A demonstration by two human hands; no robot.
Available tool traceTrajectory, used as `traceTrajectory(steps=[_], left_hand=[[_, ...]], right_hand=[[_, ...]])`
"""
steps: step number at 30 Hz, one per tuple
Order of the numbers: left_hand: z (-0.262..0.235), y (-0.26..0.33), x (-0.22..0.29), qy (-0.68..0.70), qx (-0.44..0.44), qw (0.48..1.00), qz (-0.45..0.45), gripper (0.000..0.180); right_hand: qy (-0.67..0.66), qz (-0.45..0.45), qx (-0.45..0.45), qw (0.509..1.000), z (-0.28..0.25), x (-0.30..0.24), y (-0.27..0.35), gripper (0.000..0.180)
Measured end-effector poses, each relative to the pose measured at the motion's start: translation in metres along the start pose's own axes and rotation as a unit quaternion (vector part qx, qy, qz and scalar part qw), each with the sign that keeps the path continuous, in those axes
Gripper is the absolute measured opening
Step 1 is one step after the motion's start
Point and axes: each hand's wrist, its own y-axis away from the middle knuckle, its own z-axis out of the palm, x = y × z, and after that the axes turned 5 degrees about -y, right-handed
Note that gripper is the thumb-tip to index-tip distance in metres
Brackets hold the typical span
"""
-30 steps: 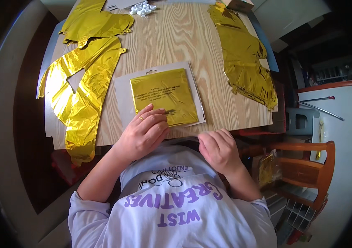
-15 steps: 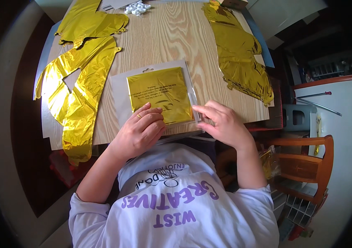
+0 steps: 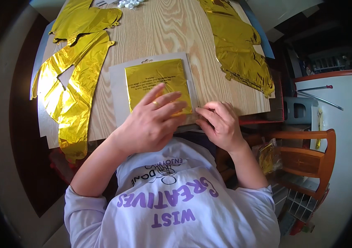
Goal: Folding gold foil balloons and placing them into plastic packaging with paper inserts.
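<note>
A flat clear plastic bag (image 3: 119, 97) lies at the table's near edge, with a hanging hole at its top. Inside it shows a folded gold foil balloon (image 3: 155, 68), behind small dark printed text. My left hand (image 3: 155, 118) is over the bag's lower part with its fingers spread, hiding that part of the foil; whether the fingertips touch it I cannot tell. At the bag's lower right corner, my right hand (image 3: 221, 124) is closed, thumb and index finger pinching the clear plastic edge.
Unfolded gold foil balloons lie on the wooden table (image 3: 155, 29): one at the far left (image 3: 87, 18), one at the near left (image 3: 77, 82), and more foil along the right (image 3: 240, 45). Small white pieces (image 3: 130, 4) sit at the far edge. A wooden chair (image 3: 327, 161) stands to the right.
My left hand has moved right and farther over the bag, its fingers opening out. My right hand has shifted slightly left and stays at the bag's right edge. The whole view has shifted a little.
</note>
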Motion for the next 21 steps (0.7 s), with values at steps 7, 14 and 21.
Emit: traceTrajectory(steps=[7,14,21], left_hand=[[0.024,-0.006,-0.013,0.055,-0.041,0.997,0.035,0.049],[0.027,-0.005,-0.015,0.08,-0.043,0.996,0.027,0.048],[0.025,-0.005,-0.018,0.09,-0.064,0.994,0.017,0.049]], right_hand=[[0.062,-0.023,-0.016,0.998,-0.004,-0.003,0.018,0.028],[0.088,-0.079,0.015,0.993,0.004,0.002,0.024,0.016],[0.103,-0.083,-0.006,0.991,0.004,-0.002,0.023,0.014]])
